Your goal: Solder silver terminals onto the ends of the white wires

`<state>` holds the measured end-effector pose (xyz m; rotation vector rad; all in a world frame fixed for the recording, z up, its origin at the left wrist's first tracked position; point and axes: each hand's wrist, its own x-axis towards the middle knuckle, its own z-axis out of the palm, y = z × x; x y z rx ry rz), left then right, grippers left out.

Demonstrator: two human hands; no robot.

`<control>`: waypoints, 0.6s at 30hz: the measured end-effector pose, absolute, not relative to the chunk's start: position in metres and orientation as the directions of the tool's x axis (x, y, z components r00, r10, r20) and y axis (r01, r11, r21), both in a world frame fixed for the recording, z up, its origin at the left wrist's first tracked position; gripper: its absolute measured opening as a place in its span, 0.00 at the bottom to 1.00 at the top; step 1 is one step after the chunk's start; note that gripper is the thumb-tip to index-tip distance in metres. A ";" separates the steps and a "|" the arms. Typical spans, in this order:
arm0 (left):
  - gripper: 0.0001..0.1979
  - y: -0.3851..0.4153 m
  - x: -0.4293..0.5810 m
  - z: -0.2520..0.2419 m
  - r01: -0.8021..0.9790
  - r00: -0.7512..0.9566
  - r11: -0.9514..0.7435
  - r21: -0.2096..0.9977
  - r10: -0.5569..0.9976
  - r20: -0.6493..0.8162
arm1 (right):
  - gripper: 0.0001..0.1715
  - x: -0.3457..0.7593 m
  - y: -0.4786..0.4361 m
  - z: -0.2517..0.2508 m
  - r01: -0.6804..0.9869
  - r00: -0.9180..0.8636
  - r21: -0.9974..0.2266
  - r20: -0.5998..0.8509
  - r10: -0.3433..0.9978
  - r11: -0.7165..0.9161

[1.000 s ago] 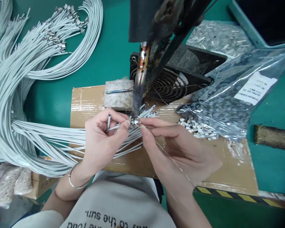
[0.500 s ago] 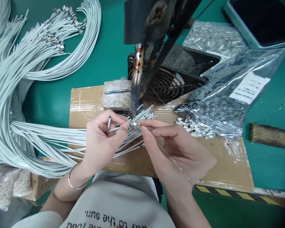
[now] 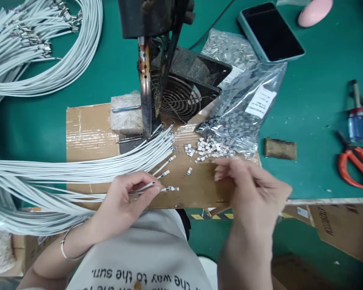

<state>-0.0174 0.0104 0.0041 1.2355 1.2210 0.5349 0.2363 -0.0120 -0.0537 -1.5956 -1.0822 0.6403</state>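
Observation:
My left hand [image 3: 130, 199] is closed on a white cable [image 3: 145, 187], thumb against the fingers. A small metal connector [image 3: 173, 188] on a cable end pokes out just past its fingertips. My right hand [image 3: 254, 185] hovers over the right end of the cardboard, fingers bent close together; anything in them is hidden. Nearby, on its upper left, lies a pile of small connectors [image 3: 213, 148], and one loose connector [image 3: 189, 171] lies apart. Left of the pile, a bundle of white cables [image 3: 124, 167] spreads its ends under the soldering iron [image 3: 145, 92].
A black fan [image 3: 178, 98] stands behind the iron, beside a wrapped block [image 3: 125, 117]. Plastic bags of parts [image 3: 238, 117] sit behind the pile. Further right are a phone [image 3: 272, 34], a brown block [image 3: 280, 149], red-handled scissors [image 3: 355, 165] and a blue-capped bottle-like tool [image 3: 359, 121].
My hands have parted. The left came down and toward me from the iron tip with the cable; the right moved off right, toward the connector pile. The view shifted right.

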 end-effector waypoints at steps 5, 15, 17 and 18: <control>0.09 0.000 -0.030 -0.002 0.255 0.339 0.233 0.938 0.887 -0.312 | 0.03 0.217 -0.021 -0.051 0.643 0.158 -0.765 0.160 0.974 0.021; 0.04 -0.005 -0.040 -0.011 -0.099 0.244 0.468 0.878 0.867 -0.434 | 0.05 0.200 -0.029 -0.036 0.275 0.405 -0.952 -0.015 0.914 -0.137; 0.07 -0.003 -0.041 -0.012 -0.148 0.246 0.491 0.859 0.859 -0.449 | 0.06 0.193 -0.028 -0.027 0.169 0.452 -0.979 -0.026 0.892 -0.114; 0.09 -0.002 -0.042 -0.012 -0.165 0.245 0.496 0.853 0.858 -0.452 | 0.07 0.189 -0.028 -0.022 0.125 0.460 -0.987 -0.031 0.887 -0.099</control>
